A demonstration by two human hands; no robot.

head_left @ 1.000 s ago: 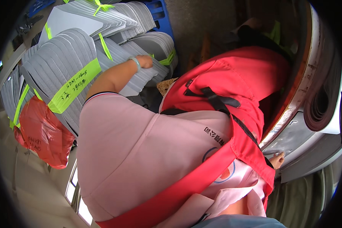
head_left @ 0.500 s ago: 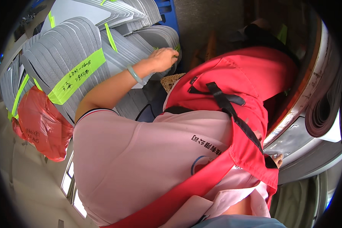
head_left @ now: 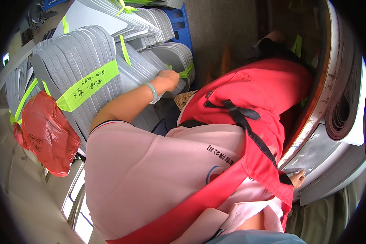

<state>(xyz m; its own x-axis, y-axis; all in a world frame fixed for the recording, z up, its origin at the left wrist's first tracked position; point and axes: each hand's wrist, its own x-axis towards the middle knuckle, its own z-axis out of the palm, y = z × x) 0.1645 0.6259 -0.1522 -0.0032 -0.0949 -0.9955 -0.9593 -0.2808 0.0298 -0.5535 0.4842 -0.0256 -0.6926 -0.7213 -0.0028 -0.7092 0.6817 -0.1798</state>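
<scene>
My left hand, with a pale bracelet at the wrist, is closed with its fingers curled, against a bundle of grey sheet pieces. Bright green tape wraps that bundle beside the hand. Whatever the fingers may grip is hidden. On the other side of my body, my right hand is at a shiny grey panel beside the table edge. Only part of its fingers shows, too small to tell their hold.
More taped grey bundles are piled at the left. A red plastic bag hangs beside them. Behind is a blue crate. At the right run a curved table edge and a dark roll of sheet material.
The left hand has moved slightly down and left, its fingers now turned toward the grey bundle. The view has shifted a little; the right hand stays by the panel.
</scene>
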